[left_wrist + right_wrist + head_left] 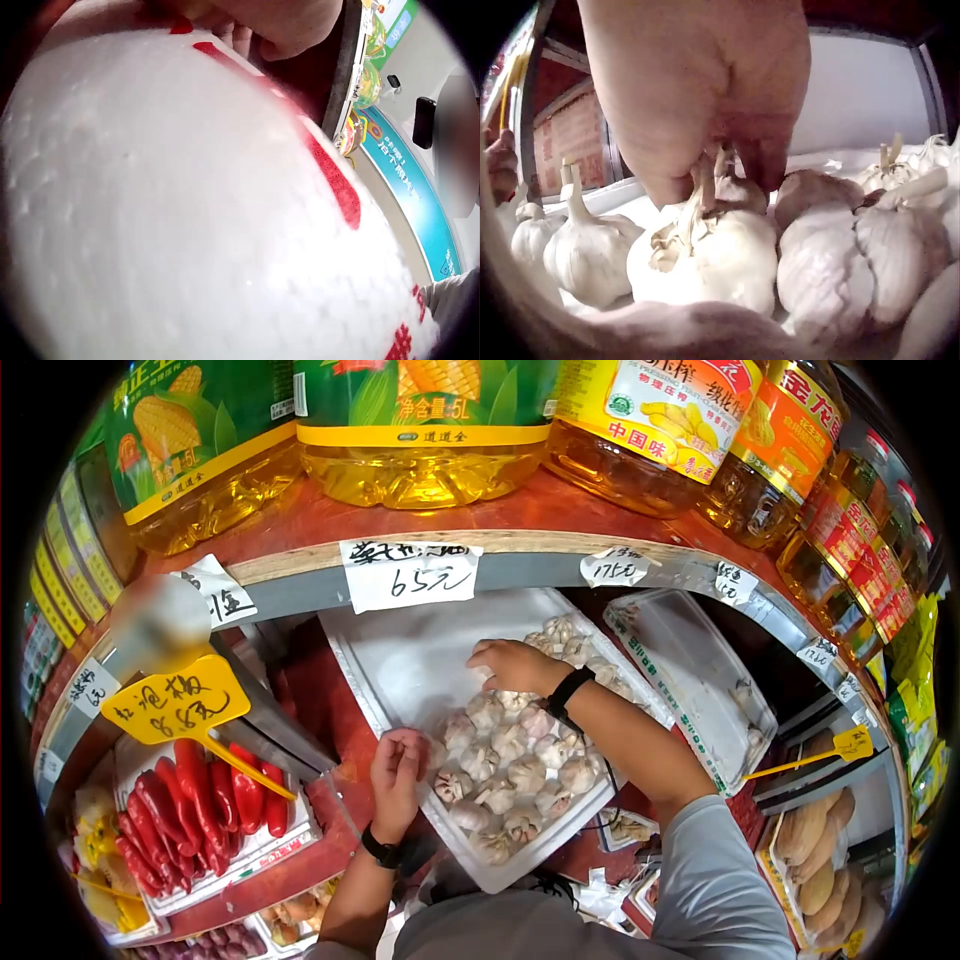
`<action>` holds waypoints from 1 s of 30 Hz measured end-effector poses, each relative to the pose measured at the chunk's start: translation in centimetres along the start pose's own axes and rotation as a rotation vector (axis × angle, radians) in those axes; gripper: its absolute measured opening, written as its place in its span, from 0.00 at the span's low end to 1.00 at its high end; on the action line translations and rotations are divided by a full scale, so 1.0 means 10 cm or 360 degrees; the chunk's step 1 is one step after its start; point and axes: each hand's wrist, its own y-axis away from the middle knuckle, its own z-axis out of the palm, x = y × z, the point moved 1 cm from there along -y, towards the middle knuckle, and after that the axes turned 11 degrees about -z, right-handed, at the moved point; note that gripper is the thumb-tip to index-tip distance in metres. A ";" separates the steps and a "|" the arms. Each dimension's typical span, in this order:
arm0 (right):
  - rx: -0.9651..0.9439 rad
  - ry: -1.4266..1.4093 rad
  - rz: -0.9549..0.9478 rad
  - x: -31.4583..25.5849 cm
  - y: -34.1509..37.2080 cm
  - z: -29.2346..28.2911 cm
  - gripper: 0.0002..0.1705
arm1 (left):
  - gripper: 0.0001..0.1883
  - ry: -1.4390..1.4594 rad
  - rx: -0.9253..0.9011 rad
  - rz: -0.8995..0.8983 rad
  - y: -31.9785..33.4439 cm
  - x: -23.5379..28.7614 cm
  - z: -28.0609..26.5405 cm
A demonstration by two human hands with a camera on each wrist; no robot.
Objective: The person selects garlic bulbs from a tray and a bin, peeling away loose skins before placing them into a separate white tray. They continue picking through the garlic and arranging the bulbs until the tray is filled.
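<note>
My right hand (512, 665) reaches into a white foam box (385, 660) with its fingers bent down. In the right wrist view its fingers close around a garlic bulb (739, 193), partly hidden behind a nearer bulb (712, 259). Many garlic bulbs (527, 773) cover the box's near and right parts. At the box's left edge my left hand (398, 775) hovers with loosely curled fingers, its fingertips close to a bulb. The left wrist view is mostly the box's outer wall (187, 187), with part of the left hand (289, 26) above.
Oil bottles (425, 470) line a curved shelf above the box, with price tags (410, 575) along its edge. Red peppers (190, 800) lie in a tray at left. Another foam box (690, 670) stands right of the garlic, and brownish oblong produce (815, 850) fills a crate further right.
</note>
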 end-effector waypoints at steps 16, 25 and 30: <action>0.0381 -0.0166 -0.0059 0.13 0.41 -0.41 0.23 | 0.21 -0.1745 0.0278 0.0242 -0.01 0.18 0.29; 0.1356 0.0170 0.1186 1.12 3.02 -1.09 0.17 | 0.27 -0.1911 0.0176 0.0328 -0.01 0.05 0.22; 0.0375 0.0518 0.2409 1.65 4.96 -0.75 0.31 | 0.29 -0.1904 0.0121 0.0116 -0.01 0.13 0.27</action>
